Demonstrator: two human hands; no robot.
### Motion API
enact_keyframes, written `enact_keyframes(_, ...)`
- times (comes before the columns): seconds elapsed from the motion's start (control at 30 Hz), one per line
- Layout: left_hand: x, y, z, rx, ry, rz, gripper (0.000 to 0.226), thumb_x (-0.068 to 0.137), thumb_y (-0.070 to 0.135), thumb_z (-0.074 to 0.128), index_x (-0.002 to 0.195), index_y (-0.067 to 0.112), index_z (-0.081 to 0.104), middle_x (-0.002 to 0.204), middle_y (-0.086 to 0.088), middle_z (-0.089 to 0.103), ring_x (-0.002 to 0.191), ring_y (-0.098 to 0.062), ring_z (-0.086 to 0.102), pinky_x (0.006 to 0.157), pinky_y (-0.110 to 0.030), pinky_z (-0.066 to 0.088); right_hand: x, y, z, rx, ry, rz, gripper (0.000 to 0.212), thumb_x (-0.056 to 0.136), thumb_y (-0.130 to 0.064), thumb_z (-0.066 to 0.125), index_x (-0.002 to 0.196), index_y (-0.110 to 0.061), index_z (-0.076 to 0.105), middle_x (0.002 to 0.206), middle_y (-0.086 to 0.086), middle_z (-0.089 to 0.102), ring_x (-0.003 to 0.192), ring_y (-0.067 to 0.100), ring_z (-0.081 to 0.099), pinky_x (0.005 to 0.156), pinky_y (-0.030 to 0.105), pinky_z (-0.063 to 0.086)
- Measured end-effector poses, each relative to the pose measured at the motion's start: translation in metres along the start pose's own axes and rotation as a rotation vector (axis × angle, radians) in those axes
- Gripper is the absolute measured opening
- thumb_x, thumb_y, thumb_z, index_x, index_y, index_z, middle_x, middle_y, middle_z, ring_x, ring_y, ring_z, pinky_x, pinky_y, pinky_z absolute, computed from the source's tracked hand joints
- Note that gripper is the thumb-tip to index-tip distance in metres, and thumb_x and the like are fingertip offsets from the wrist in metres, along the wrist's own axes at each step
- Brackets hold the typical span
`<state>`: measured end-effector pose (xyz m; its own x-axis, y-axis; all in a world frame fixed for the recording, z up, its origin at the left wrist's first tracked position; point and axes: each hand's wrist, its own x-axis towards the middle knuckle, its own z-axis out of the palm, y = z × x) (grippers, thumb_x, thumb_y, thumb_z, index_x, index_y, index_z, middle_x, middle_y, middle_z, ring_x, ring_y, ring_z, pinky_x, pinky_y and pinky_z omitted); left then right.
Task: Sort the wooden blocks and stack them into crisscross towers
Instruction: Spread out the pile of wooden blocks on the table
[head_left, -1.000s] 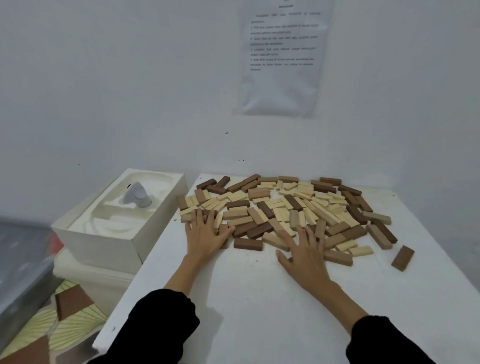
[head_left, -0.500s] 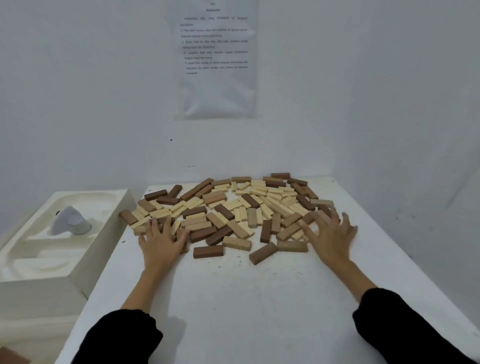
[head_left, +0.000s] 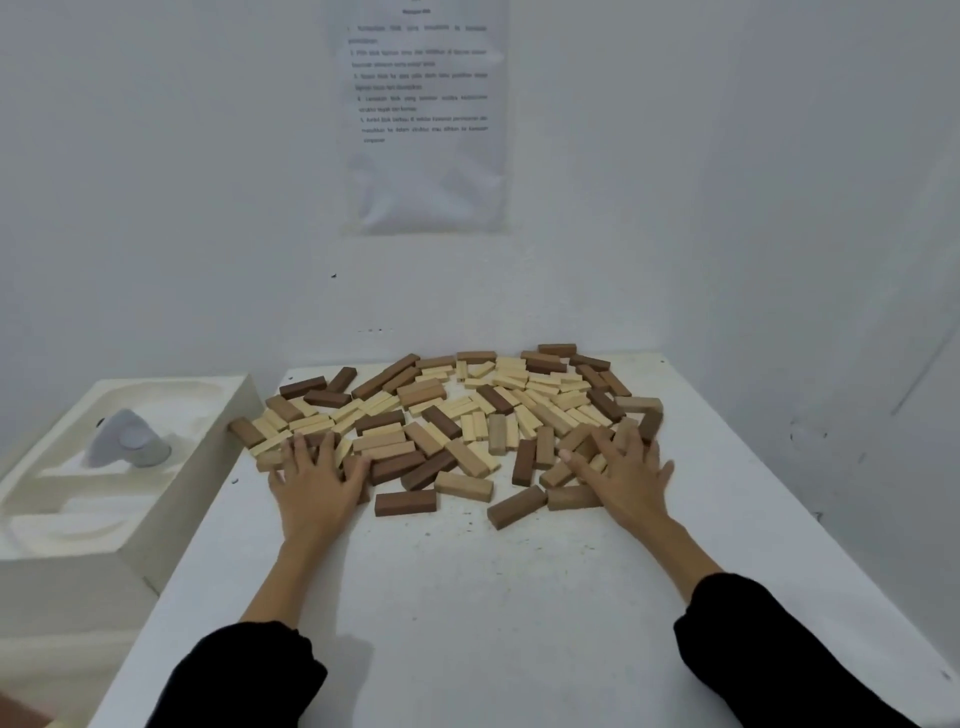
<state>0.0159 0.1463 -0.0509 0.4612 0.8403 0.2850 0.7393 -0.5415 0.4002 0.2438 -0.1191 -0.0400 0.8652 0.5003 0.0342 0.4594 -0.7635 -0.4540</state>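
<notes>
Since a moment ago the right hand (head_left: 626, 475) has slid inward over the blocks at the pile's right edge, and the loose dark block in front now lies angled. Both hands lie flat with fingers spread, palms down; the left hand (head_left: 317, 483) covers the pile's near-left corner. Outward, the wooden blocks (head_left: 457, 415) lie scattered flat across the far half of the white table (head_left: 467, 597), long axes pointing every way, none stacked. One brown block (head_left: 405, 503) lies crosswise between the hands.

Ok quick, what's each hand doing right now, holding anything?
Left hand: open, flat on the blocks, holding nothing.
Right hand: open, fingers spread over the blocks, holding nothing.
</notes>
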Motion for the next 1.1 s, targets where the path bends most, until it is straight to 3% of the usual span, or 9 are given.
enact_keyframes(0.1,-0.004,0.004,0.003,0.031,-0.021,-0.038,0.080,0.081,0.065,0.024,0.143,0.017,0.040,0.153,-0.020,0.024,0.144,-0.035,0.012,0.110,-0.054,0.018,-0.009,-0.009,0.002,0.081,0.008,-0.006,0.076,0.070,-0.078,0.046,0.138,-0.044,0.034,0.157,0.006,-0.005,0.141,0.040,-0.012,0.109,0.061,-0.004)
enact_keyframes(0.37,-0.008,0.021,0.007,0.048,-0.014,-0.145,0.062,0.095,0.054,0.034,0.147,0.020,0.031,0.156,-0.017,0.015,0.145,-0.032,0.003,0.112,-0.053,0.012,-0.023,-0.013,0.015,0.130,0.029,-0.139,0.101,0.047,-0.094,0.046,0.137,-0.049,0.036,0.156,0.006,-0.001,0.141,0.030,-0.015,0.111,0.057,-0.004)
enact_keyframes(0.47,-0.008,0.021,0.008,0.044,-0.026,-0.159,0.061,0.096,0.051,0.033,0.148,0.020,0.029,0.157,-0.017,0.013,0.145,-0.032,0.001,0.113,-0.052,0.010,-0.017,-0.018,0.018,0.101,0.113,-0.096,0.095,0.052,-0.089,0.041,0.135,-0.043,0.043,0.153,0.009,0.015,0.140,0.035,-0.001,0.114,0.054,0.006)
enact_keyframes(0.53,-0.008,0.019,0.007,0.004,-0.011,-0.144,0.058,0.097,0.049,0.035,0.146,0.019,0.032,0.157,-0.017,0.015,0.146,-0.031,0.002,0.113,-0.052,0.008,-0.015,-0.021,0.020,0.069,0.145,-0.085,0.085,0.060,-0.081,0.051,0.134,-0.039,0.047,0.151,0.008,0.022,0.139,0.039,0.004,0.113,0.053,0.012)
enact_keyframes(0.63,-0.008,0.018,0.004,-0.157,0.074,-0.139,0.045,0.097,0.041,0.043,0.134,0.017,0.048,0.151,-0.013,0.028,0.143,-0.028,0.012,0.113,-0.053,0.001,-0.013,-0.020,0.021,0.064,0.160,-0.078,0.072,0.070,-0.071,0.057,0.133,-0.038,0.049,0.151,0.007,0.025,0.139,0.040,0.005,0.112,0.051,0.012)
enact_keyframes(0.73,-0.003,0.012,-0.004,-0.336,0.215,-0.208,0.033,0.096,0.033,0.049,0.121,0.012,0.057,0.141,-0.011,0.040,0.136,-0.030,0.024,0.112,-0.051,0.002,-0.011,-0.019,0.021,0.072,0.214,-0.079,0.055,0.081,-0.061,0.052,0.129,-0.035,0.053,0.149,0.006,0.029,0.139,0.037,0.010,0.110,0.052,0.014)
enact_keyframes(0.83,0.010,-0.007,-0.019,-0.430,0.290,-0.247,0.033,0.096,0.024,0.052,0.122,0.005,0.055,0.135,-0.019,0.045,0.128,-0.036,0.032,0.109,-0.044,0.018,-0.010,-0.015,0.023,0.161,0.298,-0.094,0.050,0.084,-0.059,0.049,0.121,-0.027,0.061,0.140,0.008,0.043,0.135,0.040,0.022,0.104,0.057,0.022)
enact_keyframes(1.0,0.042,-0.044,-0.031,-0.354,0.083,-0.325,0.054,0.097,0.033,0.049,0.138,-0.001,0.036,0.140,-0.025,0.037,0.132,-0.036,0.029,0.108,-0.042,0.022,-0.004,-0.006,0.033,0.157,0.282,-0.206,0.083,0.080,-0.081,0.013,0.113,-0.024,0.064,0.129,0.010,0.052,0.123,0.039,0.039,0.099,0.056,0.034)
enact_keyframes(1.1,0.057,-0.048,-0.027,-0.275,0.028,-0.290,0.060,0.094,0.037,0.053,0.134,-0.004,0.036,0.138,-0.027,0.038,0.129,-0.039,0.032,0.105,-0.042,0.026,-0.004,-0.010,0.032,0.136,0.300,-0.218,0.085,0.078,-0.080,0.014,0.114,-0.024,0.066,0.130,0.012,0.051,0.123,0.037,0.037,0.097,0.054,0.037)
